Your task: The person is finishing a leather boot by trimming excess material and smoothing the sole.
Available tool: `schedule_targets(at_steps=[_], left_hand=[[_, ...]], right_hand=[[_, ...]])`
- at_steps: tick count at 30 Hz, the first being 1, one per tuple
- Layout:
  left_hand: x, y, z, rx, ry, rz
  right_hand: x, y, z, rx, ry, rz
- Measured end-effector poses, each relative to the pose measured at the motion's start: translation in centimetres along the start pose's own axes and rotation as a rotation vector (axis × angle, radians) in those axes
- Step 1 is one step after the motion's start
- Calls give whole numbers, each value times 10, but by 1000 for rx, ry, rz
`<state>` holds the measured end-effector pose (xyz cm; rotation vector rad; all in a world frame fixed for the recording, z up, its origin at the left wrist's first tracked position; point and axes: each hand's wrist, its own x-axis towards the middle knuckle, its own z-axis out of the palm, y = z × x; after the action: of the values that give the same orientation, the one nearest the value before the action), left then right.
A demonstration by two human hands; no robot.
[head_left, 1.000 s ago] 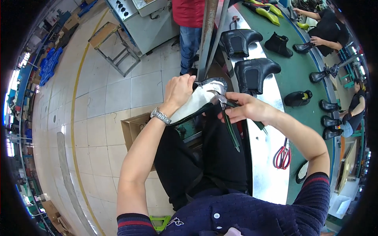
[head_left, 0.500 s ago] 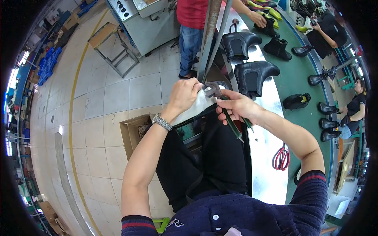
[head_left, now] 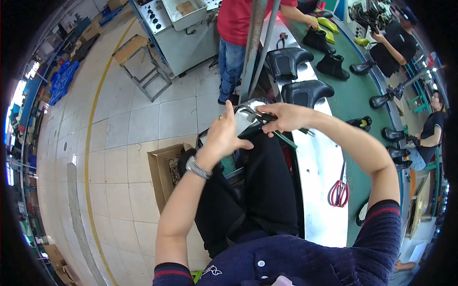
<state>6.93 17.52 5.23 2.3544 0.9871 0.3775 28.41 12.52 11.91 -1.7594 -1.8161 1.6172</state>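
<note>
Compared with 1.0 s ago, we find the left hand (head_left: 222,136) unclenched, its index finger and thumb now extended beside the white-lined piece (head_left: 242,122). We also record 1 more black ankle boot (head_left: 319,41) on the green conveyor (head_left: 349,101), near a co-worker's hand (head_left: 312,22) newly in view.

No words, numbers or signs can be read anywhere in this workshop scene. A white outlined emblem (head_left: 212,270) without legible lettering marks the chest of a navy shirt (head_left: 310,261) in the foreground, while a panel (head_left: 160,13) of black knobs (head_left: 155,20) on a grey machine (head_left: 193,52) beyond carries any markings too small to make out.
</note>
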Motion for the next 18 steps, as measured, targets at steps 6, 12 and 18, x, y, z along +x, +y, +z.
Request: schedule_targets(at_steps=[6,12,18], left_hand=[[-22,11,30,105,304,22],[-27,15,36,99,343,60],[-34,14,41,115,442,135]], right_hand=[[3,-32,5,35,-96,193],[-23,9,55,-281,354,-151],[-21,27,65,-382,463,-277]])
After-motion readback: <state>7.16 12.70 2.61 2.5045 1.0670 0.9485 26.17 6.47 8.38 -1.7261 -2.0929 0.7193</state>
